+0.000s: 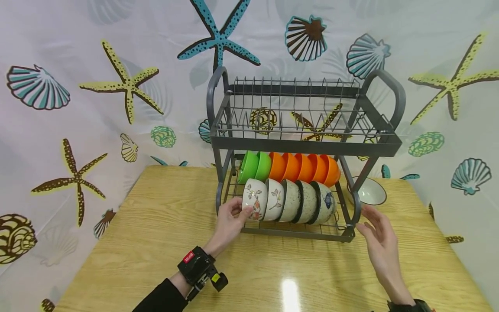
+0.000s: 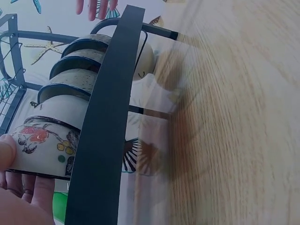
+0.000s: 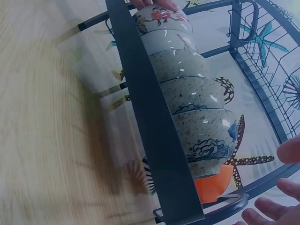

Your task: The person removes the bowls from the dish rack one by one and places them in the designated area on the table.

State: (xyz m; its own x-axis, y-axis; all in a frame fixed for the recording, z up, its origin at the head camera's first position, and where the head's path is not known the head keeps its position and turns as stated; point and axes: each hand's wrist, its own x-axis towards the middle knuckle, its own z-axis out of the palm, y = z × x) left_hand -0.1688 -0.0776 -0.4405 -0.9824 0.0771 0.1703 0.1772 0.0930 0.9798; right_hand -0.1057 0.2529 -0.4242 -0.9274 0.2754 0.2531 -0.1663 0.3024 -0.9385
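In the head view my left hand [image 1: 230,220] grips the white flowered bowl [image 1: 254,197] at the left end of the front row, thumb on its outside and fingers at its rim. The left wrist view shows the thumb and fingers on either side of this bowl [image 2: 40,147]. Nested behind it lie another white bowl [image 1: 274,200] and several speckled grey bowls [image 1: 309,203], all tipped on their sides on the lower rack shelf. My right hand [image 1: 380,242] is beside the rack's lower right corner, its fingers parted and holding nothing.
A dark two-tier dish rack [image 1: 304,145] stands on the wooden table [image 1: 175,208]. Green bowls [image 1: 249,168] and several orange bowls [image 1: 308,168] fill the lower shelf's back row. Behind the rack's right side sits a white bowl [image 1: 372,193]. A patterned cloth [image 1: 163,65] hangs behind.
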